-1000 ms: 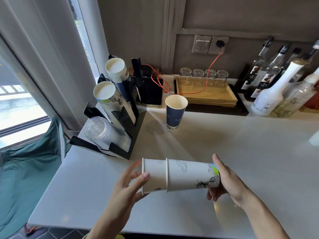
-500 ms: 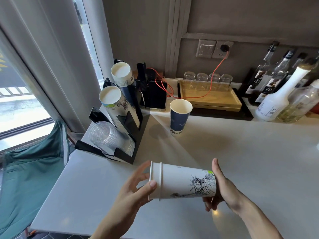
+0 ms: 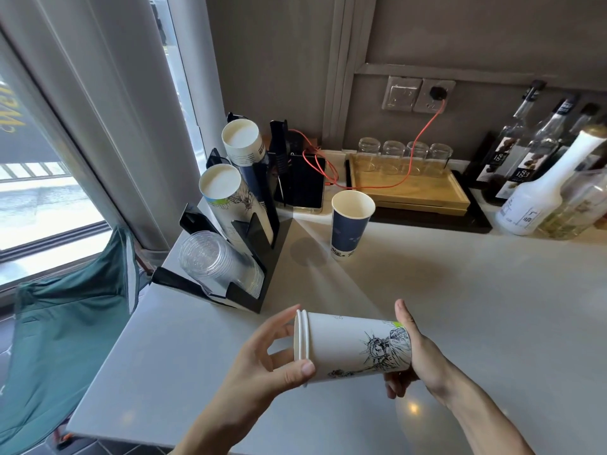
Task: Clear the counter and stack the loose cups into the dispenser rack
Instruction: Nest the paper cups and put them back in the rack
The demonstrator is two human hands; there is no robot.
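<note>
nesting white cups (image 3: 354,348) now fully together

A pair of nested white paper cups (image 3: 354,348) printed with a Statue of Liberty drawing lies sideways in the air above the pale grey counter (image 3: 460,290), rims to the left. The left hand (image 3: 262,366) grips the rim end, thumb across the front; the right hand (image 3: 414,353) cups the base end. Beyond and left of the held cups stands the black tiered dispenser rack (image 3: 253,238), holding tilted stacks of white paper cups (image 3: 226,192) and clear plastic cups (image 3: 213,264). Just right of the rack, a dark blue paper cup (image 3: 349,224) stands upright and apart on the counter. Behind that blue cup sits a wooden tray (image 3: 410,188) with four clear glasses (image 3: 404,152).
</note>
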